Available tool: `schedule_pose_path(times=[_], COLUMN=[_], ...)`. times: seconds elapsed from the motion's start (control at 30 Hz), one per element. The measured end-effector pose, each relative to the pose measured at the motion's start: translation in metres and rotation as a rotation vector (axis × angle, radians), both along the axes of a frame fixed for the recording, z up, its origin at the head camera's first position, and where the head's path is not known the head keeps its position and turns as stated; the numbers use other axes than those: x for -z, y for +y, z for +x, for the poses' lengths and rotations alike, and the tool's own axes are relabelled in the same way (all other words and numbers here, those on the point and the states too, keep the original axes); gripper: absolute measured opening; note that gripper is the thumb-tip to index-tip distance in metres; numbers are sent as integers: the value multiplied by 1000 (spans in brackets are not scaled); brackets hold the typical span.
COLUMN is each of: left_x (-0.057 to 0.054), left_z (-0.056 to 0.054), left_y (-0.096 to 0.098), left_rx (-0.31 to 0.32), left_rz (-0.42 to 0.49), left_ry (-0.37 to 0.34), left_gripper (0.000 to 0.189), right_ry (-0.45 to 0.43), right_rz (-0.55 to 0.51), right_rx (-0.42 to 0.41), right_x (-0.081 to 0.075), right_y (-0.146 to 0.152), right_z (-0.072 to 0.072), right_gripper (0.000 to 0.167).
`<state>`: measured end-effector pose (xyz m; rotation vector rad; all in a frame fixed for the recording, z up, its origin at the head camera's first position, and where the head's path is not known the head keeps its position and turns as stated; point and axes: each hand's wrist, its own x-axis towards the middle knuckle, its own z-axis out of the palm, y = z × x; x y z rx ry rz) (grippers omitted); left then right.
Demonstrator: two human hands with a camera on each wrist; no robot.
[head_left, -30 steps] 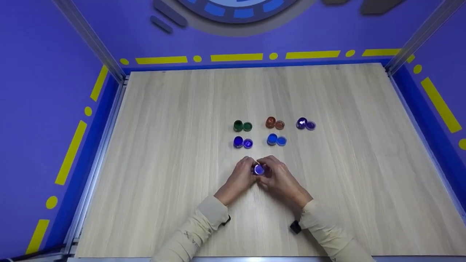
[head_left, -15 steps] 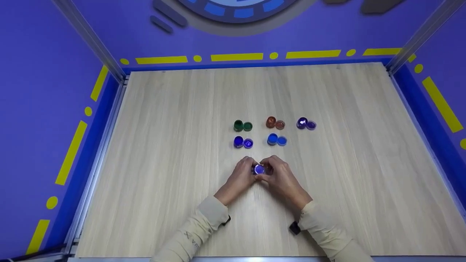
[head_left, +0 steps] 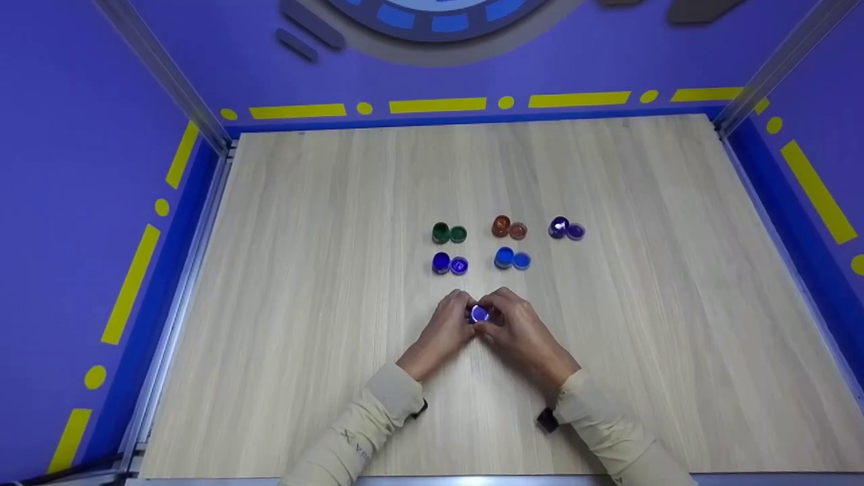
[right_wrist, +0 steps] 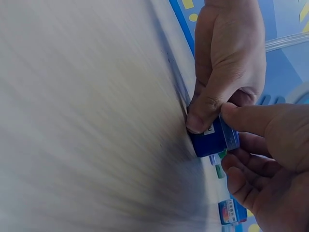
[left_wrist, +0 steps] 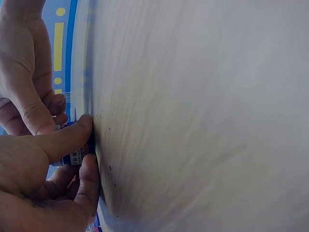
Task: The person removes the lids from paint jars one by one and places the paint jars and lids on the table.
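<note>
Between my two hands is a small dark blue paint pot (right_wrist: pixel 210 144) with a clear lid (right_wrist: pixel 232 139), low at the tabletop. My left hand (head_left: pixel 449 320) grips the pot's body, thumb on its label side in the left wrist view. My right hand (head_left: pixel 516 327) pinches the lid's edge between thumb and fingers, as the right wrist view shows. From above, the lid's round purple-blue top shows between the fingertips, while most of the body is hidden by the hands.
Beyond the hands stand open paint pots, each with its lid beside it: a green pot (head_left: pixel 441 233), a brown pot (head_left: pixel 501 226), a purple pot (head_left: pixel 558 227), a violet-blue pot (head_left: pixel 441 262) and a bright blue pot (head_left: pixel 504 257). Blue panels (head_left: pixel 61 202) border the wooden table (head_left: pixel 304 270).
The right hand's fingers have shifted slightly round the lid, with the thumb closer in at its near edge. The left hand and the other pots stay in place.
</note>
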<state>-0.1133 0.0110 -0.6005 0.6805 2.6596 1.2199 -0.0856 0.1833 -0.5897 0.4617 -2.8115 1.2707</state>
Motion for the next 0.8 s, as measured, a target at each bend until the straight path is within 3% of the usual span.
schedule_pose_path(times=[0.2, 0.37, 0.6, 0.8], left_x=[0, -1, 0, -1], left_z=[0, 1, 3, 2], left_y=[1, 0, 1, 1], left_rx=[-1, 0, 2, -6], left_rz=[-18, -16, -27, -47], left_ry=[28, -4, 18, 13], left_gripper=[29, 29, 30, 30], right_ry=[24, 61, 37, 77], right_rz=[51, 61, -47, -110], right_rx=[-45, -52, 13, 76], right_x=[-1, 3, 8, 10], right_y=[1, 1, 5, 7], right_z=[1, 2, 6, 6], right_gripper=[31, 34, 53, 53])
